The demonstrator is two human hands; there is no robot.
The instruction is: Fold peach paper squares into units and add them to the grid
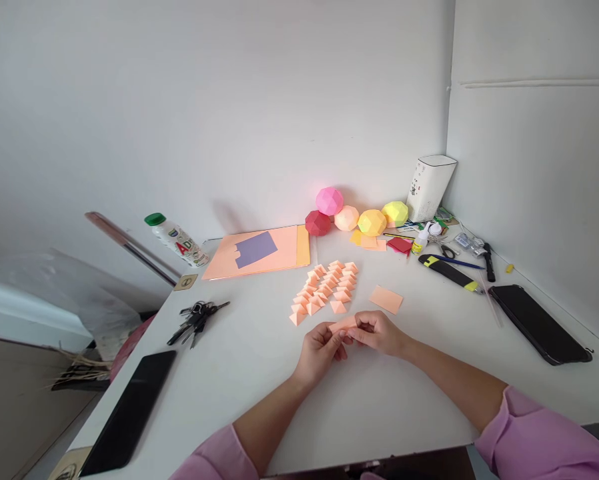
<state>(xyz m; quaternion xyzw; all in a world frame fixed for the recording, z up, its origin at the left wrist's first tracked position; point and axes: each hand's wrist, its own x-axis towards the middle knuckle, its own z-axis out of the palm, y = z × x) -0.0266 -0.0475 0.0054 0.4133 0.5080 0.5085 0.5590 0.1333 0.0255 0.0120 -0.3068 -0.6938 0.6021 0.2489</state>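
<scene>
Head view. One white table (219, 393), set against a wall. Left hand (317, 355): thumb and fingers pinching the left end of a peach paper strip (343, 325). Right hand (379, 333): thumb and fingers pinching the same strip at its right end. The strip is held between the two hands, near the front middle of the table; its exact folds are too small to tell.

Just beyond the hands: folded pieces (324, 288) of peach paper, standing in slanting rows. Right of these, near the right hand: one flat paper rectangle (386, 299), peach.

By the wall: five faceted balls (372, 223), pink, red, peach, orange-yellow and yellow, the pink one resting above the red and peach. Left of them: peach sheets (219, 259) with a notched purple paper (256, 249) on top.

Left side: a bottle (178, 241) with green cap, tilted in view; a bunch of keys (198, 322); a flat black device (132, 413).

Right side: a white box (431, 189), a small glue bottle (420, 241), a black-and-yellow cutter (448, 273), a black phone (539, 323).
</scene>
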